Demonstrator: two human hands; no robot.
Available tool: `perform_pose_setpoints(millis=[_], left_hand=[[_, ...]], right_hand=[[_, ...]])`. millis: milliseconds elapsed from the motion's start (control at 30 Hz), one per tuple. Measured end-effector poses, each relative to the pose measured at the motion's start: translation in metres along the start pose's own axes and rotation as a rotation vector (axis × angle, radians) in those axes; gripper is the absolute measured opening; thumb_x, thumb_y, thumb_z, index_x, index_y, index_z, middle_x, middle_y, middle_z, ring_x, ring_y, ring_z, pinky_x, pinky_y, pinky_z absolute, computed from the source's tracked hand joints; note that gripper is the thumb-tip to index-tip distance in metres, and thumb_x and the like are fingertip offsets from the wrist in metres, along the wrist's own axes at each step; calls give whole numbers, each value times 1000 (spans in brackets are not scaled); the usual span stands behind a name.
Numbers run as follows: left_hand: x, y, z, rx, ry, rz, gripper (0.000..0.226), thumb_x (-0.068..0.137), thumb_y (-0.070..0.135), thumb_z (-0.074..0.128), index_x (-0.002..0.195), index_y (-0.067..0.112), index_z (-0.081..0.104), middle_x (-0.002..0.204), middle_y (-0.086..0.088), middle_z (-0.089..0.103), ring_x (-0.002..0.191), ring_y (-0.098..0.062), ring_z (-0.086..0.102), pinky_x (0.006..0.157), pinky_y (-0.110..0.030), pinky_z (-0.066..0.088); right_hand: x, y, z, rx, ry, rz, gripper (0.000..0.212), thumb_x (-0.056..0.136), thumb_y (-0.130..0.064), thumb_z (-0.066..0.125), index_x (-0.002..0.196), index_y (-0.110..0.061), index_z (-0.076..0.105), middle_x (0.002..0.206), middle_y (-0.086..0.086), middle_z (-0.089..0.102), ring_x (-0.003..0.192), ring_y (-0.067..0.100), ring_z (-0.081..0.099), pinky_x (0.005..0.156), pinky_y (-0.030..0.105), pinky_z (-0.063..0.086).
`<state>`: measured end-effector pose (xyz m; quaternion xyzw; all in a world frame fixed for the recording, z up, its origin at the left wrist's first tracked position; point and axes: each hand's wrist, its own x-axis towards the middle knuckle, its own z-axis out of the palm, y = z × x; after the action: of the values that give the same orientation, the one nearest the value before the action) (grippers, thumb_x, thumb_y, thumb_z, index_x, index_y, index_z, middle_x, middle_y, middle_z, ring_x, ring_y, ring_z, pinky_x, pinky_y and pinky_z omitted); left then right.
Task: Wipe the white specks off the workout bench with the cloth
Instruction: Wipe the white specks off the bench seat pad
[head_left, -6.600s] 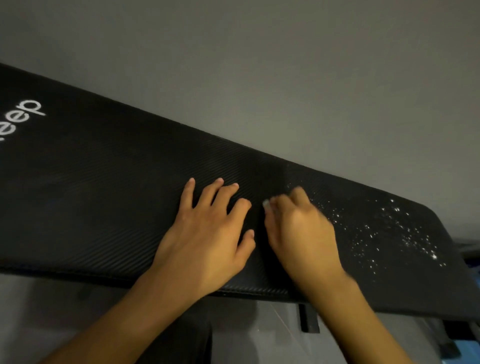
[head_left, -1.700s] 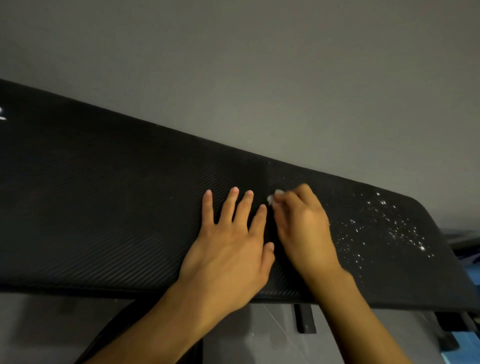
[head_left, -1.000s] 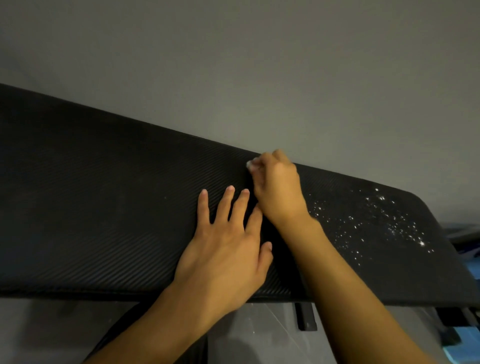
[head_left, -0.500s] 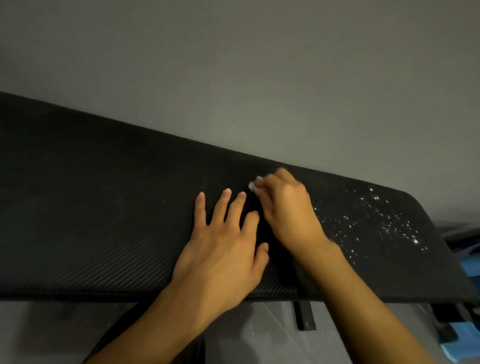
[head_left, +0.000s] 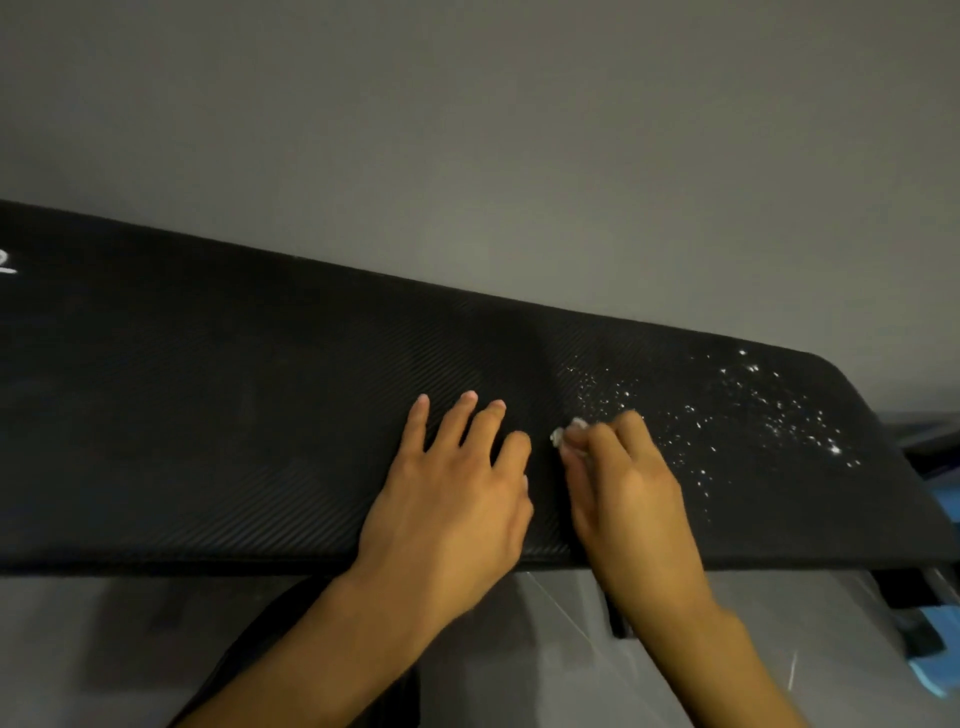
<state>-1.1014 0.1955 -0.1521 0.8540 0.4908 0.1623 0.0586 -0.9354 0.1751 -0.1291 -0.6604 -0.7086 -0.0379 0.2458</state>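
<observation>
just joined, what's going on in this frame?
A person is cleaning a black workout bench. The left hand lies flat on the pad with its fingers spread. The right hand pinches a small whitish cloth at its fingertips, down on the pad. White specks are scattered from the right hand out to the bench's right end and are not yet wiped. The pad left of the hands looks speck-free.

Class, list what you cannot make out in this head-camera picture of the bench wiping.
All in the head view:
- Cloth: mostly hidden inside the right hand.
- White lettering on the bench: cut off by the left edge.
- Blue object: cut off by the right edge, unidentifiable.
</observation>
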Motion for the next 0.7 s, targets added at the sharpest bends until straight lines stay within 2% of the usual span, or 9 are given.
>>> perform_pose_setpoints(millis=[167, 200, 267, 333, 400, 533, 700], left_hand=[[-2, 9, -1, 8, -77, -58, 60, 95, 43, 30, 139, 12, 58, 150, -18, 50, 144, -38, 41, 112, -69, 32], [2, 13, -5, 6, -107, -76, 64, 95, 45, 28, 144, 11, 53, 154, -19, 45, 147, -38, 35, 115, -69, 27], [15, 22, -7, 35, -171, -84, 69, 101, 48, 22, 158, 11, 27, 167, -18, 18, 156, -35, 9, 120, -69, 9], [30, 31, -7, 60, -228, -93, 72, 104, 52, 21, 161, 11, 6, 170, -15, -3, 156, -33, -9, 120, -68, -3], [39, 37, -4, 81, -232, -107, 75, 101, 53, 15, 161, 10, 2, 170, -15, -5, 156, -34, -12, 118, -70, -4], [36, 35, 5, 123, -219, -99, 88, 86, 55, -7, 161, 9, 1, 170, -16, -3, 156, -35, -9, 118, -72, -3], [33, 35, 7, 124, -218, -69, 87, 90, 61, 0, 159, 8, -8, 168, -18, -13, 154, -37, -16, 116, -72, -8]], right_hand=[[-36, 7, -23, 146, -85, -67, 14, 95, -24, 63, 104, -15, 69, 92, -7, 48, 72, 7, 56, 64, 20, 48], [-31, 11, -23, 138, -88, -77, 13, 95, -24, 63, 104, -15, 69, 93, -7, 49, 73, 8, 57, 64, 21, 49], [-11, 17, -13, 88, -69, -95, 13, 97, -21, 61, 104, -11, 68, 94, -4, 50, 72, 12, 57, 63, 29, 51], [19, 26, 0, 50, -28, -69, 10, 97, -15, 63, 103, -8, 68, 95, 1, 52, 71, 17, 57, 62, 37, 53], [43, 31, 10, 60, -22, -29, 9, 97, -12, 63, 103, -8, 68, 97, 2, 53, 74, 18, 57, 64, 40, 54], [32, 32, 4, 112, -29, -65, 9, 97, -14, 64, 103, -9, 69, 96, -2, 52, 77, 11, 58, 67, 33, 54], [9, 36, -10, 126, -69, -76, 8, 96, -17, 66, 101, -13, 71, 92, -7, 52, 75, 7, 59, 66, 26, 52]])
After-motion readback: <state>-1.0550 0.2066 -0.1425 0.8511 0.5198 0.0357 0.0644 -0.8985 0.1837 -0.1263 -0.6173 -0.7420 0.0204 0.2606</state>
